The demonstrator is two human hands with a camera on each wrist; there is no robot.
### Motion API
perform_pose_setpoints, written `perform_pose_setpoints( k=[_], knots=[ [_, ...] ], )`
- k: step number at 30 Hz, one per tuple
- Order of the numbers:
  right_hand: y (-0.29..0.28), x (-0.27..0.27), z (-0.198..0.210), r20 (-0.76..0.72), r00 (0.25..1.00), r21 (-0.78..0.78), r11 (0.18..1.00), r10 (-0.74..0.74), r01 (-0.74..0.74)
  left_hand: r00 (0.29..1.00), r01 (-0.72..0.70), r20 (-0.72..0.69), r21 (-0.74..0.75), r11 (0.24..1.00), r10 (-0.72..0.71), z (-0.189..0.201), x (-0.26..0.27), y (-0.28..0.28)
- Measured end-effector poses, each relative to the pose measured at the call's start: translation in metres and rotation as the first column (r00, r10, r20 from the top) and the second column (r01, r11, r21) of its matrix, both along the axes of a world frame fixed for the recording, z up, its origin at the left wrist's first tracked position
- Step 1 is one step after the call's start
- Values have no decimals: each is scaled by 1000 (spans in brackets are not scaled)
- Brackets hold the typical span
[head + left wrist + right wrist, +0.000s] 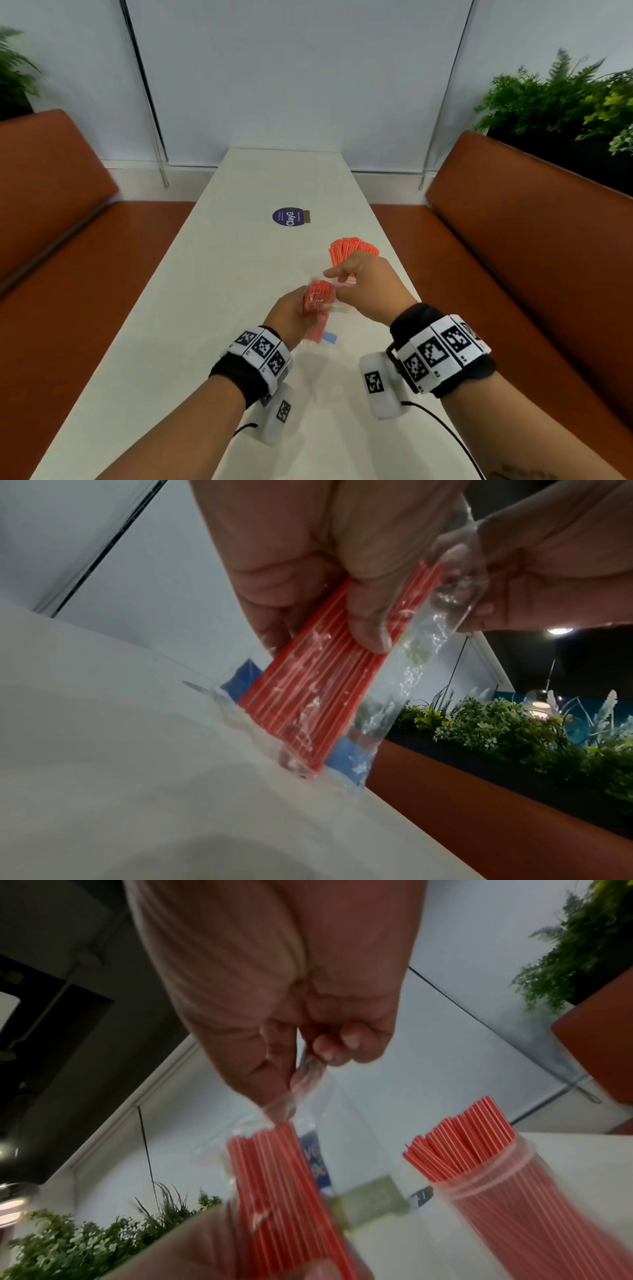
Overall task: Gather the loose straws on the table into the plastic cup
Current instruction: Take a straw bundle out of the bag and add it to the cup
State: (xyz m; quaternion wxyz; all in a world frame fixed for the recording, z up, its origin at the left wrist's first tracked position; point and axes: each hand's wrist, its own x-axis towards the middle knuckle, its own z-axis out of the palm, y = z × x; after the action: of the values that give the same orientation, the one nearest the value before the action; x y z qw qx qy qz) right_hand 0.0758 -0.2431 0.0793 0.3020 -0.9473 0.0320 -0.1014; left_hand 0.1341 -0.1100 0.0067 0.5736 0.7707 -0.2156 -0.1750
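A clear plastic bag (320, 310) packed with red straws (308, 696) stands tilted, its lower end touching the white table (191, 308). My left hand (296, 310) grips the bag around the straws (284, 1191). My right hand (342, 282) pinches the loose clear film at the bag's upper end (304, 1074), thumb against curled fingers (486, 610). Just beyond the right hand stands the clear plastic cup (496, 1199), with a fan of several red straws (354, 248) sticking out of its top.
A round purple sticker (288, 217) lies on the table farther back. Orange bench seats (85, 274) (513, 257) run along both sides. Green plants (565, 99) stand behind the right bench, and a white wall closes the far end.
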Motion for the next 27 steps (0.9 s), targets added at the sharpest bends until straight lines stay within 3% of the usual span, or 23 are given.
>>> perform_pose_setpoints(
  k=[4, 15, 18, 22, 27],
  knots=[
    [0, -1, 6, -41, 998, -21, 999, 47, -48, 998, -7, 63, 21, 1000, 5, -2, 0, 2],
    [12, -1, -2, -76, 997, -15, 1000, 9, -10, 991, -2, 135, 22, 1000, -1, -4, -3, -3],
    [17, 1, -7, -109, 992, -56, 996, 60, -66, 989, 29, 143, 66, 997, -38, -3, -3, -1],
    [17, 4, -18, -145, 981, -34, 990, 132, -138, 959, 118, 226, 237, 964, -172, -5, -3, 0],
    [17, 6, -28, -180, 966, -103, 973, 187, -208, 939, 195, 222, 284, 939, -262, -9, -3, 3]
  ],
)
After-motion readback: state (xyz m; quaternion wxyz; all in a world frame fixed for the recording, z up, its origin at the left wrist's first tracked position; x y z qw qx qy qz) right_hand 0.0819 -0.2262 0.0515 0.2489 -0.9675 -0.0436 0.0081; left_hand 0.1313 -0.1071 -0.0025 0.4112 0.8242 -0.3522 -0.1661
